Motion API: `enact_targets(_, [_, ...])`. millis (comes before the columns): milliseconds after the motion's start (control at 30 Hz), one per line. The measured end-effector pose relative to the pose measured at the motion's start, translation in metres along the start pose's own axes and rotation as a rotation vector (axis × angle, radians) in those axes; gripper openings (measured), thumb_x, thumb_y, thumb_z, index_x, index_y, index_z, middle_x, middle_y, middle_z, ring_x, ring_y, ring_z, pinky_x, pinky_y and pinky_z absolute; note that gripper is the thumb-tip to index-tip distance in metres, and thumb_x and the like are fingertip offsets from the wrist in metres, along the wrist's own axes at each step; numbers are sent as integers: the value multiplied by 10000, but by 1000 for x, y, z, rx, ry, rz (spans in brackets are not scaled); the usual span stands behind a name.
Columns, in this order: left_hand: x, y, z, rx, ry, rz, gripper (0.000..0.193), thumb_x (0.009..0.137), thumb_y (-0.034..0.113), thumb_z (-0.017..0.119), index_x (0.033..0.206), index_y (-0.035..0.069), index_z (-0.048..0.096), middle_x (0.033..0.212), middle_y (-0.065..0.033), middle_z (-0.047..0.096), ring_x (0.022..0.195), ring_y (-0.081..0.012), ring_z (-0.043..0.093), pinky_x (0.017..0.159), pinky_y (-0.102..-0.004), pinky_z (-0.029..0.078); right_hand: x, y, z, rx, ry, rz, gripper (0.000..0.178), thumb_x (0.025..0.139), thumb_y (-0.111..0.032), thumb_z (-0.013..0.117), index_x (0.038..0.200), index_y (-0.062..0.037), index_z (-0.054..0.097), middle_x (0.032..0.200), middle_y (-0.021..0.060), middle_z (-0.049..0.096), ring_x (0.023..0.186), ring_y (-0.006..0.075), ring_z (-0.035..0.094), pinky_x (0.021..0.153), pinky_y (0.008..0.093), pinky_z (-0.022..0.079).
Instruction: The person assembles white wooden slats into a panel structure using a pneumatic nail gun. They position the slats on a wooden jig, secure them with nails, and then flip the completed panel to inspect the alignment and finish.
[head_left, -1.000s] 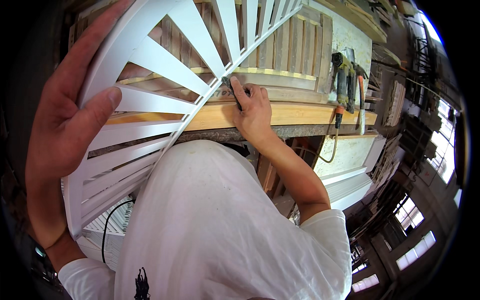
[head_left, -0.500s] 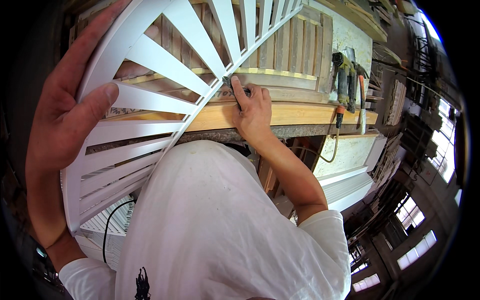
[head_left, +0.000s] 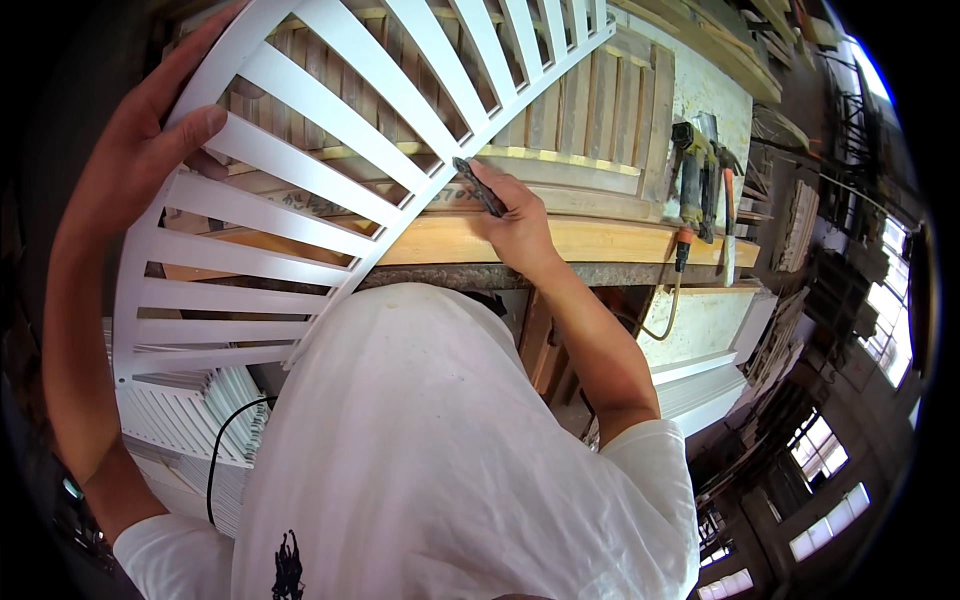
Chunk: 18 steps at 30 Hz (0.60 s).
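Observation:
A white slatted panel [head_left: 300, 172] slants across the workbench, its outer rail at the left and its other rail running diagonally toward the upper right. My left hand [head_left: 150, 165] is closed round the outer rail, thumb on the near face and fingers partly hidden behind it. In my right hand [head_left: 522, 228] is a slim dark hand tool [head_left: 482, 190], whose exact kind I cannot make out. The tool's tip lies at the edge of the diagonal rail, close to a slat's end. My body in a white shirt stands close against the bench.
Below the panel lies a wooden slatted frame [head_left: 600, 110] with a light wooden beam [head_left: 620, 241] along the bench edge. A nail gun [head_left: 690, 175] on an air hose [head_left: 670, 315] and a hammer [head_left: 729, 215] lie to the right. More white slatted pieces [head_left: 180, 412] are stacked lower left.
The panel has turned, showing its slats more broadly, and its lower end has risen. My left hand has moved up along the outer rail. More of the dark tool now shows in my right hand.

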<state>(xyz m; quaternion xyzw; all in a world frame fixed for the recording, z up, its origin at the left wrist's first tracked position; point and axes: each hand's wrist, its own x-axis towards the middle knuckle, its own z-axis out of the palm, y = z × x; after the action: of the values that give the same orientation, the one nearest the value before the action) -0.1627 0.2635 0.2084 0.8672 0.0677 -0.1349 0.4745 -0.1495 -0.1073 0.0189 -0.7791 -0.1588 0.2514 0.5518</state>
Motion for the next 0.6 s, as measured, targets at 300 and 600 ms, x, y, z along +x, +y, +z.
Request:
enact_targets(300, [11,-21,-8,-18,-52,36,669,889,247,583,1493,161,309,1374,-125,486,1051,-195,597,725,-312,597,-6,-4,-3,53,72,-65,639,727,151,543,1321,-81,550,1015,55,631,922,143,606,799,250,475])
enact_targets(600, [10,-23,-6,9,-15,42,676,866,195,570,1493,187,318,1283,-102,549,1005,-169,595,718,-295,579,-2,-85,-94,189,451,-211,550,797,122,520,1316,-58,541,989,19,565,857,88,520,763,199,433])
